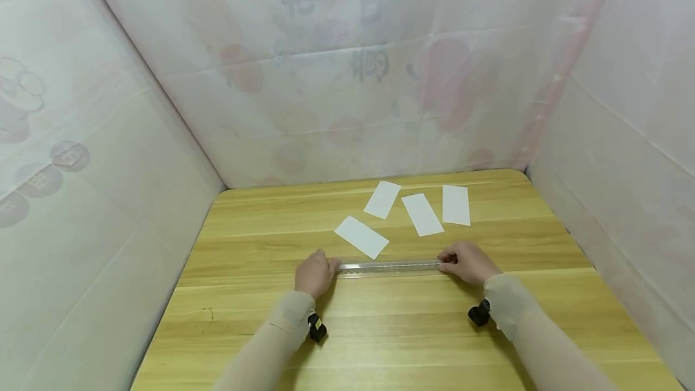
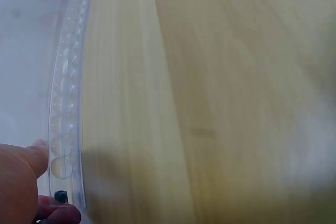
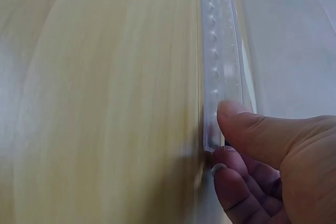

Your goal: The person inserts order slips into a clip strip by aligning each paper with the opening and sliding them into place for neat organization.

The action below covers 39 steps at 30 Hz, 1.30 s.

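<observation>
Hands (image 1: 315, 274) (image 1: 470, 263) grip a clear strip (image 1: 388, 267); four white cards (image 1: 362, 237) lie just beyond.

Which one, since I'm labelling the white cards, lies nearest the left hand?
The lower-left card in the head view: it lies closest to the left hand, while the other three sit farther back.

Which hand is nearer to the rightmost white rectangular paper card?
Right: the right hand is just short of that white card; the left hand is well to its left.
</observation>
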Each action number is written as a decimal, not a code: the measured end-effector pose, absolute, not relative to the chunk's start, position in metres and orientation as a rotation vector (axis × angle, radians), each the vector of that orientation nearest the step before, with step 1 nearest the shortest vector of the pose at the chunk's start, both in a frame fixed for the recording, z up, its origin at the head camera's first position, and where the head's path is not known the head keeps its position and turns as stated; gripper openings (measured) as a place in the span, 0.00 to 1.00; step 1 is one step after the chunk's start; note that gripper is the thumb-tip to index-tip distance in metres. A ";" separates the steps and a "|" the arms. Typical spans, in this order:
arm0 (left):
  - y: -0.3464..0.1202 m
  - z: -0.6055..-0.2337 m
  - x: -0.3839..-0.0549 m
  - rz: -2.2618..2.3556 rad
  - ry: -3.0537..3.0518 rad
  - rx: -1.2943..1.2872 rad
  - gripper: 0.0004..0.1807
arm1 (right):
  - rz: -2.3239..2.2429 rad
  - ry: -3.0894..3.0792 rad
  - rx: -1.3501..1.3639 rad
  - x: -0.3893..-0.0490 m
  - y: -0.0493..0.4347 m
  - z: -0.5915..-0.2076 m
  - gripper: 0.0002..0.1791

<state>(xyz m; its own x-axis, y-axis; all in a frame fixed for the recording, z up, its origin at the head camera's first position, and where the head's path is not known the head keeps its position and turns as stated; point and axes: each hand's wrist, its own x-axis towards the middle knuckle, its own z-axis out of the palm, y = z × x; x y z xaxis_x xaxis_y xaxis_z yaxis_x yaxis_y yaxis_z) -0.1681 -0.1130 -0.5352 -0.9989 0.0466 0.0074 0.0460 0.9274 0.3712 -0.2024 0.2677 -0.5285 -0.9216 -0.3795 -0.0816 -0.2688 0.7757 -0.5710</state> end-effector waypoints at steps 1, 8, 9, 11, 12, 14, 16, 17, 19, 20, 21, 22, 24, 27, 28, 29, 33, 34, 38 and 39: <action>-0.111 -0.536 -0.167 0.595 3.084 0.082 0.24 | -0.851 2.776 -0.506 -0.202 0.270 -0.528 0.10; -0.106 -0.537 -0.163 0.600 3.099 0.100 0.23 | -0.872 2.768 -0.458 -0.199 0.275 -0.527 0.10; -0.105 -0.537 -0.162 0.608 3.093 0.092 0.23 | -0.875 2.769 -0.450 -0.199 0.276 -0.527 0.10; -0.106 -0.538 -0.162 0.625 3.077 0.075 0.23 | -0.876 2.776 -0.455 -0.198 0.276 -0.527 0.11; -0.106 -0.538 -0.161 0.636 3.069 0.067 0.23 | -0.878 2.780 -0.456 -0.198 0.276 -0.527 0.11; -0.107 -0.538 -0.161 0.656 3.054 0.045 0.23 | -0.883 2.785 -0.462 -0.198 0.275 -0.527 0.11; -0.109 -0.538 -0.160 0.663 3.051 0.032 0.24 | -0.890 2.782 -0.477 -0.197 0.273 -0.528 0.11; -0.110 -0.538 -0.160 0.663 3.052 0.026 0.24 | -0.897 2.779 -0.470 -0.197 0.272 -0.528 0.11; -0.112 -0.537 -0.159 0.661 3.052 0.009 0.25 | -0.920 2.766 -0.458 -0.195 0.270 -0.530 0.11; -0.113 -0.536 -0.159 0.660 3.052 -0.001 0.25 | -0.931 2.760 -0.457 -0.194 0.269 -0.531 0.12; -0.113 -0.536 -0.159 0.659 3.051 -0.009 0.25 | -0.943 2.757 -0.455 -0.193 0.268 -0.532 0.12; -0.114 -0.535 -0.158 0.657 3.052 -0.015 0.26 | -0.954 2.756 -0.448 -0.192 0.268 -0.533 0.12; -0.115 -0.534 -0.158 0.662 3.044 -0.028 0.25 | -0.976 2.754 -0.426 -0.189 0.266 -0.535 0.12; -0.116 -0.534 -0.159 0.677 3.036 -0.033 0.25 | -0.995 2.759 -0.395 -0.185 0.265 -0.538 0.12; -0.116 -0.534 -0.159 0.682 3.034 -0.032 0.24 | -1.000 2.761 -0.384 -0.183 0.264 -0.539 0.12; -0.116 -0.534 -0.159 0.694 3.026 -0.034 0.24 | -1.002 2.765 -0.376 -0.182 0.264 -0.539 0.12; -0.116 -0.534 -0.159 0.726 3.010 -0.047 0.24 | -1.005 2.779 -0.365 -0.179 0.265 -0.540 0.13; -0.115 -0.534 -0.159 0.731 3.009 -0.053 0.24 | -1.009 2.780 -0.353 -0.179 0.266 -0.540 0.13; -0.113 -0.533 -0.160 0.756 3.008 -0.067 0.24 | -1.058 2.774 -0.318 -0.179 0.269 -0.541 0.14; -0.112 -0.533 -0.159 0.770 3.002 -0.074 0.24 | -1.073 2.770 -0.305 -0.178 0.270 -0.541 0.14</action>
